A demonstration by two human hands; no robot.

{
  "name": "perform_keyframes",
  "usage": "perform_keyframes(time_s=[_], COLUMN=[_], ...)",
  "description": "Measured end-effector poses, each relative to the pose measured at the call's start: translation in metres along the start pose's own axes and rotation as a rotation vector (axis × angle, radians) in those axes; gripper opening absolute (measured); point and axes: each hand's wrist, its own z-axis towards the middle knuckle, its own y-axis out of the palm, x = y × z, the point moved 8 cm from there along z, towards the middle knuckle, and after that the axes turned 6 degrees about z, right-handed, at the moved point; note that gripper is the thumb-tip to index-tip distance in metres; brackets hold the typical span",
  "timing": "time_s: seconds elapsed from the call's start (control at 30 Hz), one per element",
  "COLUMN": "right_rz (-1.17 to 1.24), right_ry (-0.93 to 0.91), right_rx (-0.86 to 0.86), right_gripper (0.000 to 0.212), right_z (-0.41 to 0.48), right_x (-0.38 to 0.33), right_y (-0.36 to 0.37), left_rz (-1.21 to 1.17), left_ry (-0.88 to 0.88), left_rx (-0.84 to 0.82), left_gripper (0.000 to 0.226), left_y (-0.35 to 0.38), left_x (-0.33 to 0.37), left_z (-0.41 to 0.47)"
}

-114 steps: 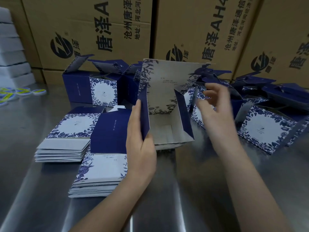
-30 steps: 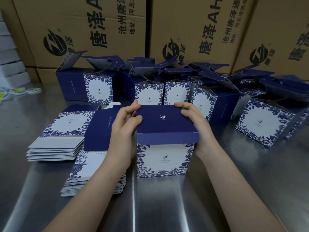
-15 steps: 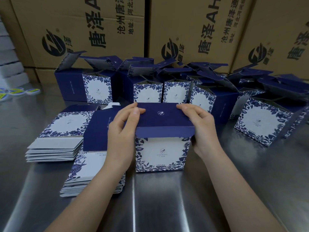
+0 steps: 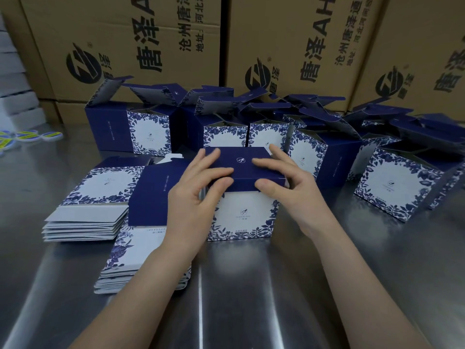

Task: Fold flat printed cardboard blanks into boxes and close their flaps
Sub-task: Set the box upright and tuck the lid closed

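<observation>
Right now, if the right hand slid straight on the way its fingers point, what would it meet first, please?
The right hand points left across the dark blue lid, so it would most likely first meet the left hand, whose fingertips rest on the same lid; the gap looks small.

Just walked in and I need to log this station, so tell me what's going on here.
A person is folding printed boxes at a metal table. The left hand and right hand press down the dark blue top flap of an upright blue-and-white box, thumbs against its front lip, which is not yet tucked in. Two stacks of flat blanks lie beside the left hand. Folded boxes with open flaps stand behind, in front of brown cartons.
</observation>
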Motion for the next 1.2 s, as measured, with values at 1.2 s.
perform_keyframes(time_s=[1.2], right_rz=[-0.406], right_ry=[-0.41], right_rx=[0.191], right_gripper=[0.02], right_z=[-0.013], right_x=[-0.031], right_y=[0.014], left_rz=[-0.102], left_ry=[-0.049], left_rx=[-0.022], left_gripper=[0.033], left_y=[0.005], left_x=[-0.001], left_z=[-0.004])
